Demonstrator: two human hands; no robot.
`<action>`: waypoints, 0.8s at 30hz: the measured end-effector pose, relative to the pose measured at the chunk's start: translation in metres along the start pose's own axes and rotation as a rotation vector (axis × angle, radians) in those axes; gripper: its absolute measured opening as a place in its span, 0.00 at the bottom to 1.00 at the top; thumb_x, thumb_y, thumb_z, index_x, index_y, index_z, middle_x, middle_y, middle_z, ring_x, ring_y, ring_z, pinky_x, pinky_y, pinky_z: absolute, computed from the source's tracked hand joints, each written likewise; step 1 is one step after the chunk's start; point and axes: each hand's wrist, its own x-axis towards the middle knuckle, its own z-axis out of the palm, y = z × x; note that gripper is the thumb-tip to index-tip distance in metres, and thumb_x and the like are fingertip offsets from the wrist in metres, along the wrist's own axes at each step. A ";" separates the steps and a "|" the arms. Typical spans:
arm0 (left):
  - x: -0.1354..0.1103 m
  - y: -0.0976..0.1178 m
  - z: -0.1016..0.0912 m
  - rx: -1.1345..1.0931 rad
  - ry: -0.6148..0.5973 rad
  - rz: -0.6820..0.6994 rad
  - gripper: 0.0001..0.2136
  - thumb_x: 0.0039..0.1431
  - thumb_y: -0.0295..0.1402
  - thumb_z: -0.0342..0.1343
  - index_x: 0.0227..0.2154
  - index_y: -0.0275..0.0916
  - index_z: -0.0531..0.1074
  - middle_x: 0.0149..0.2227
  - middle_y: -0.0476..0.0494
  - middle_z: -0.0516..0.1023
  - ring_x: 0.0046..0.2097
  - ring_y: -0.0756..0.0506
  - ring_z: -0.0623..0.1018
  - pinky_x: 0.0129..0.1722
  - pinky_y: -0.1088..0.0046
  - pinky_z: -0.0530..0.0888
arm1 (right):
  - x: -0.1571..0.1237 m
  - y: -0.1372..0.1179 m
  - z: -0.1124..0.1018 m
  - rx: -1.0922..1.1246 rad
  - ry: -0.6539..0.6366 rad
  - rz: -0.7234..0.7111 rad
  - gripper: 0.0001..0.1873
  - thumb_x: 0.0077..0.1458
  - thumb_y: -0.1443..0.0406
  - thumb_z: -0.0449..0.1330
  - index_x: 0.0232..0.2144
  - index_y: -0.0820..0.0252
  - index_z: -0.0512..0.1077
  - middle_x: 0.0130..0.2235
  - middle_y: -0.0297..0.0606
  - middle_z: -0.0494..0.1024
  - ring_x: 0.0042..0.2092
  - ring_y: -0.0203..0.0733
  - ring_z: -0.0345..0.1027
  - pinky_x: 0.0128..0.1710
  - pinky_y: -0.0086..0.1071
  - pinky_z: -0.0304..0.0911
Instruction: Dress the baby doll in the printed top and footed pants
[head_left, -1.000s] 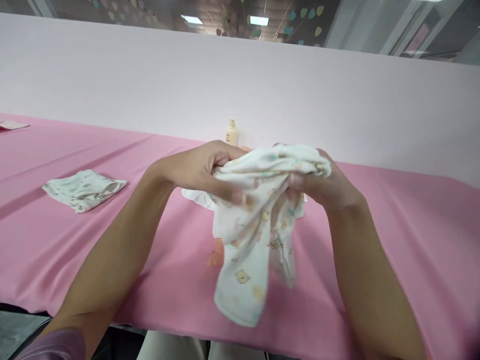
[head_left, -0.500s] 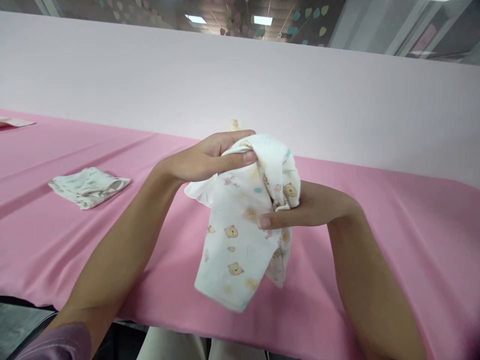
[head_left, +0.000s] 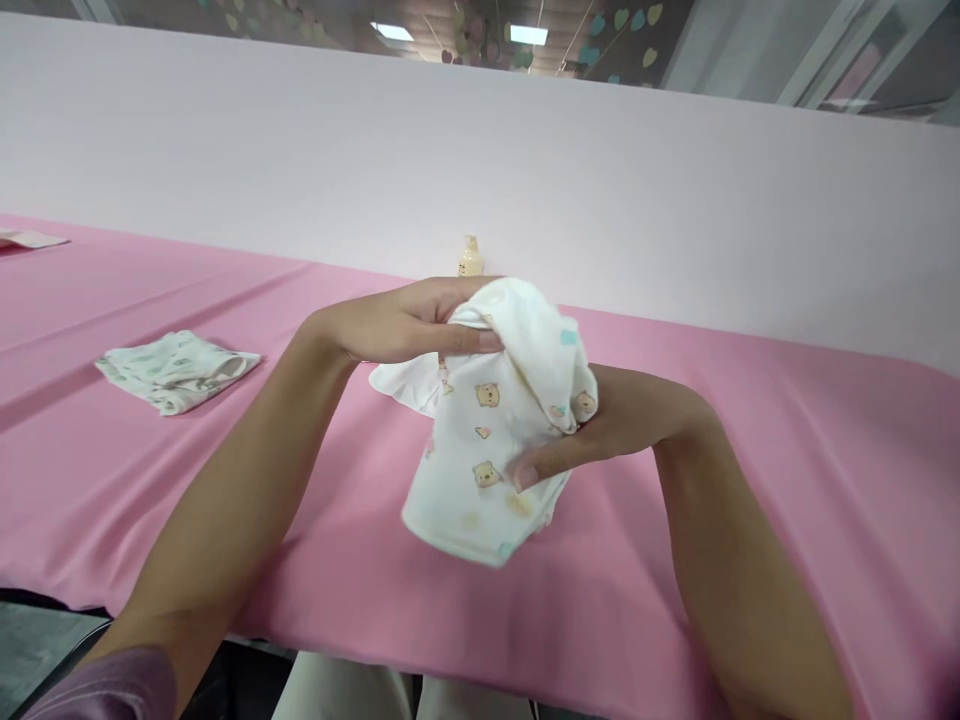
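Observation:
A soft white bear-print cloth (head_left: pixel 487 420) hangs bunched between both hands above the table; its folds hide whether it is a garment. My left hand (head_left: pixel 427 320) grips its top from the left, thumb in front and fingers behind it. From the right, my right hand (head_left: pixel 615 420) holds the gathered side, its thumb lying across the front and its fingers hidden in the fabric. The lower end dangles free. Behind it on the left, a plain white piece (head_left: pixel 409 383) shows; whether it belongs to the same cloth I cannot tell.
A pink cover (head_left: pixel 337 560) spreads over the table. On the left lies a folded white cloth with a green-grey pattern (head_left: pixel 176 370). A pale yellow pump bottle (head_left: pixel 470 257) stands at the back by the white wall (head_left: pixel 480 160). A pale pink flat item (head_left: pixel 30 240) sits far left.
The cloth has been drawn up and bunched more at the top, so its hanging end is shorter. My left hand is slightly lower, and more of the pump bottle shows.

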 end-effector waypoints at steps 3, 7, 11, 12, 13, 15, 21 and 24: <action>0.000 0.002 0.004 -0.021 -0.107 -0.040 0.14 0.57 0.46 0.70 0.38 0.40 0.81 0.34 0.45 0.82 0.44 0.38 0.84 0.44 0.64 0.81 | -0.001 0.005 -0.003 0.054 0.150 -0.083 0.21 0.59 0.58 0.71 0.53 0.55 0.78 0.46 0.36 0.83 0.49 0.45 0.79 0.44 0.33 0.77; -0.005 0.000 0.001 -0.016 -0.122 -0.061 0.16 0.45 0.44 0.76 0.34 0.42 0.81 0.32 0.47 0.82 0.43 0.36 0.85 0.40 0.66 0.82 | 0.000 0.013 -0.007 0.113 0.357 -0.217 0.18 0.63 0.57 0.69 0.52 0.55 0.77 0.44 0.36 0.82 0.46 0.45 0.79 0.41 0.34 0.77; -0.010 -0.007 -0.008 -0.010 0.000 -0.095 0.18 0.48 0.44 0.73 0.41 0.43 0.81 0.35 0.47 0.82 0.48 0.35 0.85 0.42 0.65 0.82 | 0.004 0.019 -0.004 0.205 0.318 -0.252 0.16 0.67 0.55 0.65 0.52 0.55 0.77 0.44 0.36 0.82 0.46 0.45 0.79 0.41 0.36 0.78; -0.011 -0.008 -0.010 -0.013 0.037 -0.099 0.19 0.50 0.45 0.72 0.42 0.42 0.80 0.36 0.46 0.82 0.49 0.35 0.85 0.42 0.65 0.82 | 0.005 0.021 -0.003 0.228 0.275 -0.264 0.15 0.67 0.55 0.64 0.51 0.55 0.77 0.44 0.36 0.82 0.45 0.44 0.79 0.40 0.35 0.77; -0.011 -0.009 -0.012 -0.016 0.071 -0.101 0.19 0.52 0.45 0.72 0.43 0.42 0.80 0.36 0.46 0.82 0.50 0.34 0.84 0.43 0.64 0.83 | 0.006 0.022 -0.003 0.244 0.215 -0.290 0.16 0.67 0.54 0.65 0.50 0.56 0.78 0.43 0.36 0.82 0.45 0.43 0.78 0.40 0.34 0.76; -0.011 -0.009 -0.013 -0.026 0.099 -0.100 0.20 0.53 0.46 0.71 0.45 0.41 0.79 0.37 0.46 0.82 0.50 0.35 0.84 0.43 0.64 0.83 | 0.009 0.025 -0.003 0.248 0.038 -0.360 0.19 0.61 0.52 0.70 0.48 0.58 0.79 0.40 0.36 0.81 0.44 0.42 0.78 0.39 0.31 0.75; -0.006 -0.001 -0.003 -0.089 -0.079 -0.094 0.17 0.58 0.49 0.68 0.40 0.41 0.81 0.34 0.46 0.82 0.43 0.40 0.85 0.42 0.66 0.82 | 0.009 0.030 -0.011 0.218 -0.116 -0.325 0.20 0.53 0.51 0.75 0.40 0.58 0.80 0.33 0.34 0.81 0.38 0.41 0.79 0.39 0.30 0.75; -0.003 0.003 0.001 -0.124 -0.172 -0.078 0.17 0.55 0.50 0.70 0.34 0.40 0.81 0.30 0.46 0.81 0.38 0.41 0.84 0.40 0.68 0.82 | 0.003 0.034 -0.015 0.247 0.093 -0.317 0.19 0.55 0.49 0.73 0.38 0.56 0.79 0.29 0.32 0.79 0.35 0.40 0.77 0.35 0.29 0.75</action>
